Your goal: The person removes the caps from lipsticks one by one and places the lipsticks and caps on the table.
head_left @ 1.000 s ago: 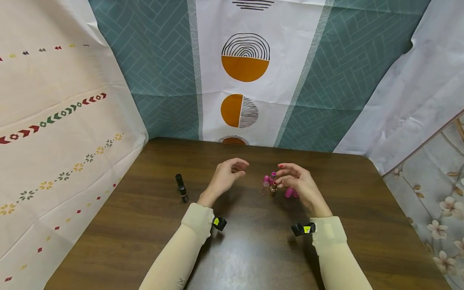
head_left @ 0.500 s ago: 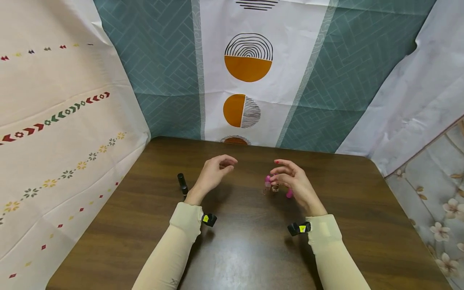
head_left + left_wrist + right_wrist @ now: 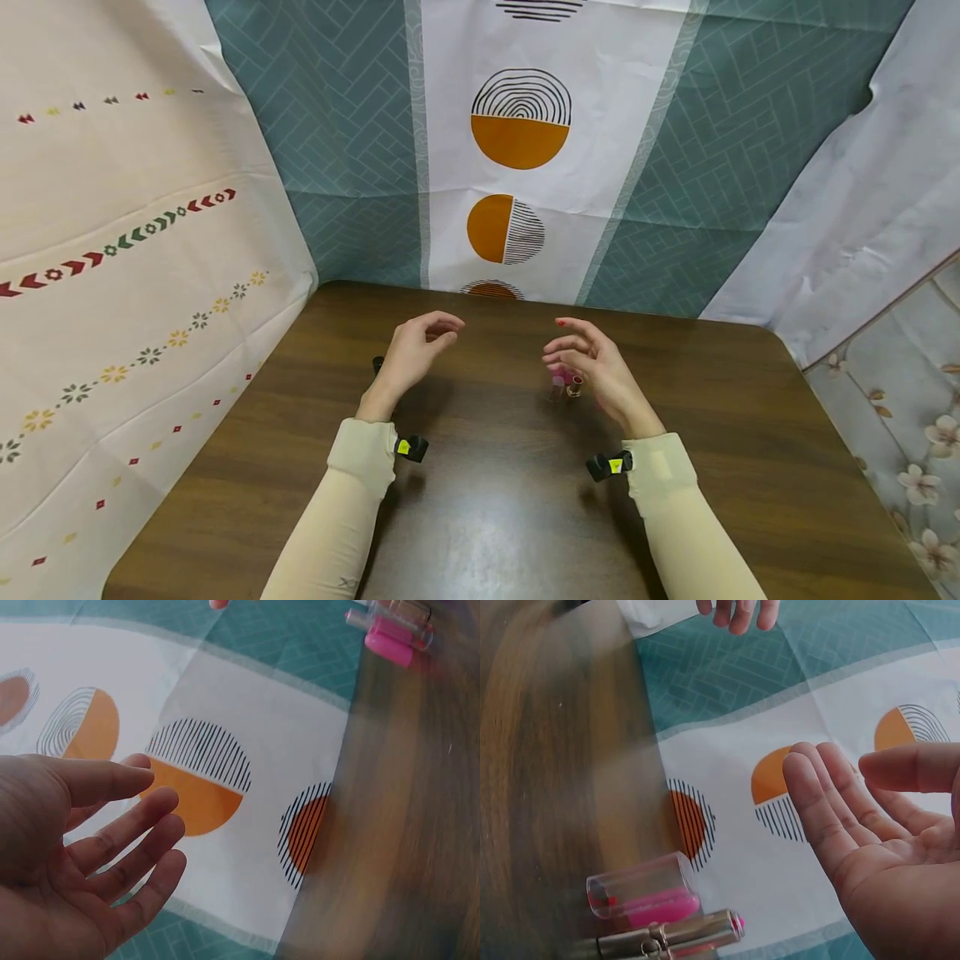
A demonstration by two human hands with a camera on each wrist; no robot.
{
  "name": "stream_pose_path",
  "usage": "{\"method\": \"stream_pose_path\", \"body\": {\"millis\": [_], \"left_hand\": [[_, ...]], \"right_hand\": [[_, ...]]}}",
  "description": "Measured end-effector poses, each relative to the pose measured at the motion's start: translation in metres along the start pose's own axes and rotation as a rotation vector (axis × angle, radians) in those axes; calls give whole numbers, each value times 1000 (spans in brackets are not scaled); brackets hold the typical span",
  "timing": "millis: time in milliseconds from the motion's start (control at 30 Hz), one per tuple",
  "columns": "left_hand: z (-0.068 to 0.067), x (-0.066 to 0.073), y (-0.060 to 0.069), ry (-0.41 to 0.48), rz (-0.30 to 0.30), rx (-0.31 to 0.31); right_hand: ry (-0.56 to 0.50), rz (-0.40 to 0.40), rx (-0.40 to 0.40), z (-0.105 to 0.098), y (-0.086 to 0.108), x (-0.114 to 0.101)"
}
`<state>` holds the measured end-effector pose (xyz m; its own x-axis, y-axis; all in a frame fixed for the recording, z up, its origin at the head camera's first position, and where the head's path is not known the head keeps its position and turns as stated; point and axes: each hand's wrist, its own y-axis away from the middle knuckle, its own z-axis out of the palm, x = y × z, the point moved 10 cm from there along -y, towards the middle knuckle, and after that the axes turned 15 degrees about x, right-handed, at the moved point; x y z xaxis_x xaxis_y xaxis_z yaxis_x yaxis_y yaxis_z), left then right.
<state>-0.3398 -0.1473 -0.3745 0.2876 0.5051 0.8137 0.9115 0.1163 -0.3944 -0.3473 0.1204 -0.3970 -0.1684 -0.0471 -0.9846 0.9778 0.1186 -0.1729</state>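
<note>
My left hand (image 3: 411, 354) hovers over the left part of the table with fingers loosely bent and nothing in them. Beneath it, a black tube (image 3: 378, 364) shows only its top end; the rest is hidden. Above the small cosmetics hangs my right hand (image 3: 596, 371), its fingers relaxed and holding nothing. A gold lipstick tube (image 3: 575, 387) stands by a clear-topped piece (image 3: 557, 389), with pink pieces behind, partly covered by the fingers. In the right wrist view, the clear cylinder (image 3: 641, 885), a pink piece (image 3: 664, 906) and the gold tube (image 3: 671, 936) appear close together.
The brown wooden table (image 3: 480, 492) ends at a hanging patterned curtain (image 3: 360, 167) behind. A cream embroidered cloth (image 3: 135, 275) hangs along the left side. White and floral cloth (image 3: 918, 450) closes off the right.
My left hand has moved left and now hides most of the black tube. The right hand has shifted slightly left and up, covering more of the pink pieces. The view has turned slightly left.
</note>
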Motion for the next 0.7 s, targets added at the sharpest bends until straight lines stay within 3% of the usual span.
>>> {"method": "stream_pose_path", "body": {"millis": [500, 700], "left_hand": [[-46, -18, -8, -21, 2, 139], [-60, -38, -8, -66, -61, 127]], "right_hand": [[26, -29, -110, 48, -4, 13], [-34, -4, -146, 68, -4, 22]]}}
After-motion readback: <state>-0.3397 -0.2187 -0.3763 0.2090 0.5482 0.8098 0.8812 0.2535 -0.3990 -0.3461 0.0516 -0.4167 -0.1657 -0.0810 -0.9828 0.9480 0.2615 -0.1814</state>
